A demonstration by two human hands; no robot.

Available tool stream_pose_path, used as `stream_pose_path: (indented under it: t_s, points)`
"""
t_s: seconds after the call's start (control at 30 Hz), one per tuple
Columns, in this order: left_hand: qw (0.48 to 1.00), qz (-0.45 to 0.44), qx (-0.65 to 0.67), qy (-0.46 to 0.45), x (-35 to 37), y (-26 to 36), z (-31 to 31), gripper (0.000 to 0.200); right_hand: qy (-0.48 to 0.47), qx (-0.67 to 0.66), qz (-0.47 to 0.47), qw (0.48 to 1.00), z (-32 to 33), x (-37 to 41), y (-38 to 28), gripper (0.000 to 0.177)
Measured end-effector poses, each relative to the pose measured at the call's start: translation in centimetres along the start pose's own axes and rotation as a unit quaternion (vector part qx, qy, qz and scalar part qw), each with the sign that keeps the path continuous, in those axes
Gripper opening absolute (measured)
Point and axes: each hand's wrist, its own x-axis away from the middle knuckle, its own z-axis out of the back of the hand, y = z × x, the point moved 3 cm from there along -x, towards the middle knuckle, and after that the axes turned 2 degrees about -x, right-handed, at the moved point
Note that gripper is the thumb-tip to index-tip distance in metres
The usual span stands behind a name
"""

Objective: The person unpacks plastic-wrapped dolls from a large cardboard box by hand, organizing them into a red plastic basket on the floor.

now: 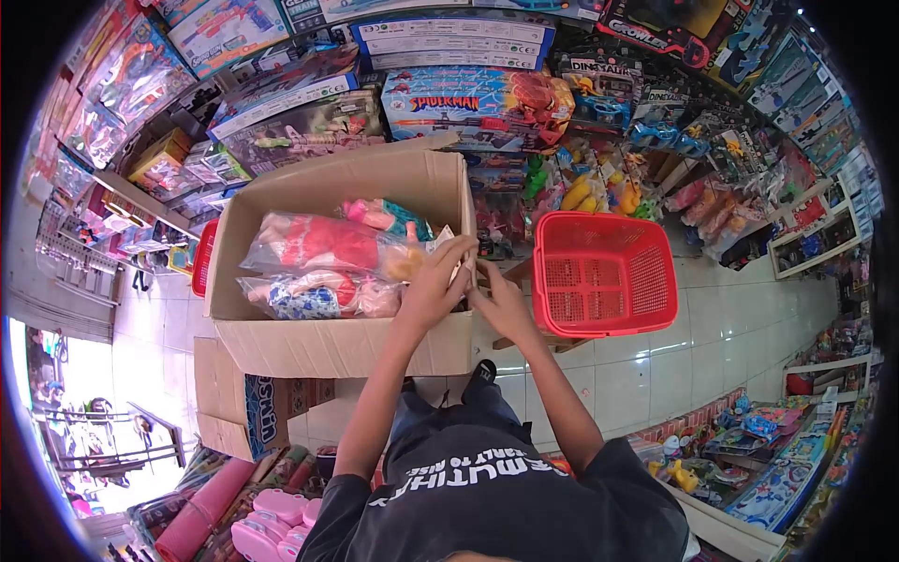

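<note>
At the cardboard box's (342,351) near right corner, the left hand (436,286) and right hand (504,307) nearly meet, fingers bent; their grip cannot be told. Plastic-bagged dolls (323,245) lie inside. Right of it sits a red mesh basket (607,323); beyond, a glossy "SPIDERMAN" package (468,105).

Spreading glossy pale tiles (693,347) underfoot; catching light streaks; stacking boxed toys (454,42) along the far side; admitting glaring daylight (140,478) lower left.
</note>
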Motion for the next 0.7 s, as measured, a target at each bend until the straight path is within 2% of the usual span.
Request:
stream_pose_path:
  t_s: [0.1, 0.13, 0.2, 0.23, 0.3, 0.33, 0.4, 0.43, 0.47, 0.53, 0.57, 0.6, 0.63, 0.67, 0.7]
  points:
    - [0.997, -0.032, 0.066, 0.013, 3.2, 1.5, 1.5, 0.03, 0.053, -0.078, 0.008, 0.996, -0.8, 2.0, 1.8, 0.048]
    - [0.995, -0.043, 0.087, -0.007, 4.9, 2.1, 2.0, 0.027, 0.082, -0.121, 0.006, 0.989, -0.9, 2.7, 2.8, 0.047]
    - [0.989, -0.041, 0.123, -0.069, 9.2, 2.4, 2.6, 0.023, 0.191, -0.136, -0.007, 0.972, -2.3, 4.6, 6.9, 0.04]
    - [0.984, -0.027, 0.136, -0.109, 11.7, 1.8, 2.7, 0.021, 0.262, -0.184, -0.056, 0.946, -2.9, 6.0, 7.5, 0.038]
    - [0.95, 0.091, 0.184, -0.236, 16.3, 0.2, 3.5, 0.026, 0.365, -0.266, -0.132, 0.883, -5.0, 9.1, 10.1, 0.033]
    - [0.936, 0.146, 0.189, -0.257, 19.3, -1.8, 3.5, 0.027, 0.4, -0.298, -0.158, 0.852, -6.5, 10.4, 13.1, 0.03]
    - [0.907, 0.256, 0.179, -0.284, 25.2, -6.5, 3.8, 0.03, 0.396, -0.323, -0.237, 0.826, -10.0, 13.7, 18.0, 0.029]
    - [0.891, 0.31, 0.163, -0.289, 28.2, -8.8, 4.2, 0.031, 0.359, -0.325, -0.311, 0.817, -11.9, 15.4, 21.3, 0.028]
    - [0.895, 0.32, 0.153, -0.27, 32.5, -12.5, 3.7, 0.031, 0.32, -0.327, -0.382, 0.803, -14.1, 16.9, 23.8, 0.027]
    - [0.909, 0.335, 0.105, -0.225, 40.6, -18.4, 3.4, 0.033, 0.239, -0.245, -0.459, 0.82, -18.1, 19.7, 24.9, 0.026]
    - [0.918, 0.339, 0.064, -0.196, 43.7, -20.2, 3.8, 0.035, 0.238, -0.242, -0.46, 0.82, -19.4, 21.3, 29.0, 0.026]
    - [0.917, 0.341, 0.065, -0.194, 46.9, -21.8, 3.6, 0.035, 0.169, -0.129, -0.464, 0.86, -21.6, 22.7, 32.6, 0.027]
    - [0.893, 0.404, 0.032, -0.195, 50.4, -23.6, 3.6, 0.038, 0.096, -0.016, -0.459, 0.883, -25.0, 23.9, 35.7, 0.028]
    - [0.864, 0.464, -0.002, -0.194, 53.5, -25.3, 3.8, 0.041, 0.092, -0.016, -0.457, 0.884, -26.1, 23.9, 35.6, 0.028]
    - [0.864, 0.466, -0.004, -0.19, 55.5, -26.4, 4.3, 0.041, 0.01, -0.021, -0.458, 0.889, -27.8, 23.5, 35.2, 0.03]
